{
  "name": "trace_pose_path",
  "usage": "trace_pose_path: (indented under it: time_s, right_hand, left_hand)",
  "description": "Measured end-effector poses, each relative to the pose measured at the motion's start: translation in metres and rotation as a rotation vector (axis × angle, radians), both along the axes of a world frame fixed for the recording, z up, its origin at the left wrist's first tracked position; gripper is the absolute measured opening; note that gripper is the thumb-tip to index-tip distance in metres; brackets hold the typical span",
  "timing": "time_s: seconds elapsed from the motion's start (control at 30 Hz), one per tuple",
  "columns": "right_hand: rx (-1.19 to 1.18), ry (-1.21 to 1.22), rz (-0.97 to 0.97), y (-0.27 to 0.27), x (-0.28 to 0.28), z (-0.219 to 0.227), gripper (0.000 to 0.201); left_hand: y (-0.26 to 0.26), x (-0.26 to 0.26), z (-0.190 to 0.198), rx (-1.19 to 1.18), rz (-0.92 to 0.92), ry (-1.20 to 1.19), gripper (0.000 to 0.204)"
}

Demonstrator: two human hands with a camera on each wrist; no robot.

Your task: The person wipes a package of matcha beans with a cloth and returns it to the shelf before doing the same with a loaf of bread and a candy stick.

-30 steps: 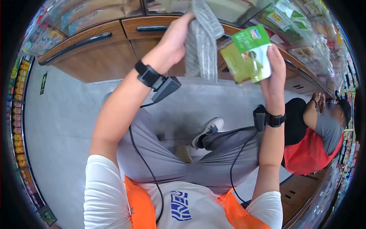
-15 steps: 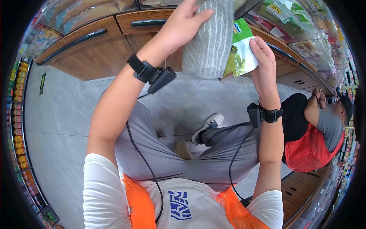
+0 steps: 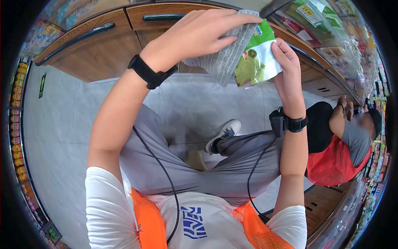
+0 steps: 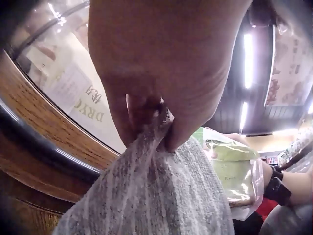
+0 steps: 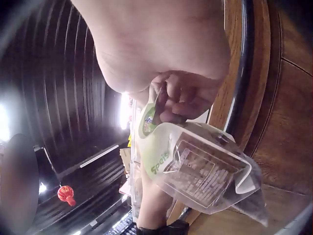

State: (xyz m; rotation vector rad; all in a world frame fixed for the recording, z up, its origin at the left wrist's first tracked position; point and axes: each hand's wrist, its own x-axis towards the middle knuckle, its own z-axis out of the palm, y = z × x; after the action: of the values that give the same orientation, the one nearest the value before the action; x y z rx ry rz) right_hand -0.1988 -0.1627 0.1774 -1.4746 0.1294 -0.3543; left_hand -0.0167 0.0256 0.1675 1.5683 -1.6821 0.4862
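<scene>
My left hand (image 3: 199, 35) grips a grey striped cloth (image 3: 226, 58) and lays it over the left side of a green and white snack packet (image 3: 257, 58). In the left wrist view the fingers (image 4: 146, 105) pinch the cloth (image 4: 151, 196) at its top, and the packet (image 4: 234, 171) shows behind it. My right hand (image 3: 288, 68) holds the packet by its right edge. The right wrist view has the fingers (image 5: 176, 103) pinching the packet (image 5: 195, 166) at its top, its printed back facing the camera.
Wooden cabinet drawers (image 3: 95, 45) with dark handles run under glass display cases ahead. Stocked shelves (image 3: 16, 120) line the left and right edges. A person in a red vest (image 3: 338, 149) crouches at the right. My bent legs and a white shoe (image 3: 224, 133) are below.
The left hand has swung the cloth down and across the packet, its palm now turned down. The packet has tilted and dropped slightly in the right hand.
</scene>
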Motion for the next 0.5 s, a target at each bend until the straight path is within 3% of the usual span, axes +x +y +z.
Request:
trace_pose_path:
  time_s: [0.2,0.3,0.37,0.5]
  right_hand:
    - [0.037,0.003,-0.029,0.001,0.001,0.001,0.017]
    - [0.041,-0.008,-0.041,-0.002,0.001,0.0,0.018]
    - [0.038,-0.017,-0.062,-0.004,0.0,0.001,0.018]
    - [0.027,-0.041,-0.072,-0.005,0.0,0.003,0.018]
  left_hand:
    - [0.012,-0.008,0.022,0.086,0.1,-0.081,0.027]
    - [0.022,-0.012,0.04,0.079,0.052,0.063,0.017]
    - [0.019,-0.008,0.04,-0.068,0.036,-0.031,0.014]
    - [0.02,-0.002,0.043,-0.134,-0.061,-0.006,0.016]
